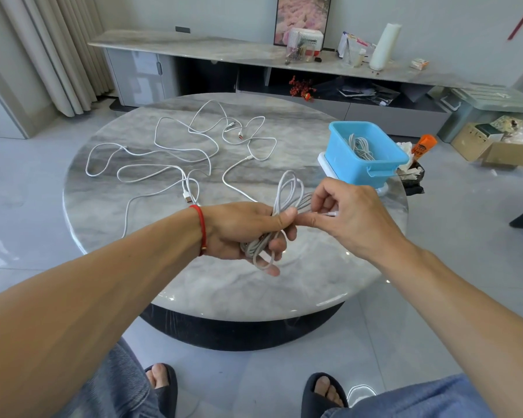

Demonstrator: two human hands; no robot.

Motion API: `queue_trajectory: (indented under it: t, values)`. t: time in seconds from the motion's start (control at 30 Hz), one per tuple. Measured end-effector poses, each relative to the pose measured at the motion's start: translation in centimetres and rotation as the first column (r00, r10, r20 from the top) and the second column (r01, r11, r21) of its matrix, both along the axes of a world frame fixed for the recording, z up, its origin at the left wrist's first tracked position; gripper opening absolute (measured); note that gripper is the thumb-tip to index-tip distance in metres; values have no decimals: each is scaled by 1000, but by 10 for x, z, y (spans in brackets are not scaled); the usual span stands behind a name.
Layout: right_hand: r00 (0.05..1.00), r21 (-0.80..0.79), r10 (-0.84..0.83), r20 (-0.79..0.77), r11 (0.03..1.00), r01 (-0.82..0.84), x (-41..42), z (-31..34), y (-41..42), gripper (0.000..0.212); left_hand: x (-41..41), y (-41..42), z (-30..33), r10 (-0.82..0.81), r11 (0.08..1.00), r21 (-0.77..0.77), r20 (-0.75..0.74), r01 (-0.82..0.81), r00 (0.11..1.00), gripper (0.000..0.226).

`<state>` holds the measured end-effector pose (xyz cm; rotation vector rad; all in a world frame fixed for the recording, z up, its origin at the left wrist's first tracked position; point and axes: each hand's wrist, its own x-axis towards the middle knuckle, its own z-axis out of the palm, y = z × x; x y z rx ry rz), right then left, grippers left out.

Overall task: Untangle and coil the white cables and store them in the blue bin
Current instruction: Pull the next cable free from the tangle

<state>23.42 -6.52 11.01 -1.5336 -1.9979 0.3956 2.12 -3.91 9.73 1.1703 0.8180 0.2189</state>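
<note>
Both forearms reach over a round marble table (284, 297). Left hand (239, 230) has fingers curled around a coiled white cable (284, 200), loops rising above its thumb. Right hand (351, 218) pinches the cable's plug end just beside that thumb. Loose tangled cables (169, 152) lie beyond the fingers; the blue bin (360, 170), holding another coiled cable (361, 147), sits beyond the right fingers.

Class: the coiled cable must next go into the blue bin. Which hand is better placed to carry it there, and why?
Probably the left hand: its fingers already grip the coiled cable. The right hand lies nearer the blue bin but only pinches the cable's end.
</note>
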Motion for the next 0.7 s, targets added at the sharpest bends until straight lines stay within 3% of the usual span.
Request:
queue_trajectory:
  t: [0.07, 0.17, 0.3, 0.4, 0.43, 0.5, 0.57, 0.7]
  values:
    - [995, -20, 7, -98, 1000, -9, 3, 0, 1, 36, 0, -2, 3, 0, 998, -57, 7, 1, 1000, 37]
    - [941, -95, 1, -337, 995, -36, 10, -1, 5, 27, 0, -3, 2, -3, 1000, -15, -81, 2, 997, 42]
    - [732, -254, -78, -677, 958, -133, 12, 4, 4, 6, 1, -2, -3, 27, 992, 125, -203, -1, 979, 43]
    - [568, -429, -293, -769, 896, -119, 14, 10, 3, 32, 2, -3, 3, 42, 959, 280, -300, 46, 953, 36]
    - [574, -503, -357, -736, 857, -113, 15, 10, 4, 42, 3, -3, 5, 42, 928, 361, -353, 95, 935, 35]
    - [690, -626, -391, -609, 772, -115, 17, 8, 3, 59, 5, -4, 7, 38, 806, 534, -479, 256, 877, 33]
    - [793, -694, -320, -519, 699, -173, 15, 5, 1, 74, 8, -6, 5, 52, 635, 655, -565, 409, 824, 30]
    - [847, -795, -116, -518, 432, -427, 8, -3, -1, 97, 18, -12, 3, 41, 366, 725, -639, 583, 768, 24]
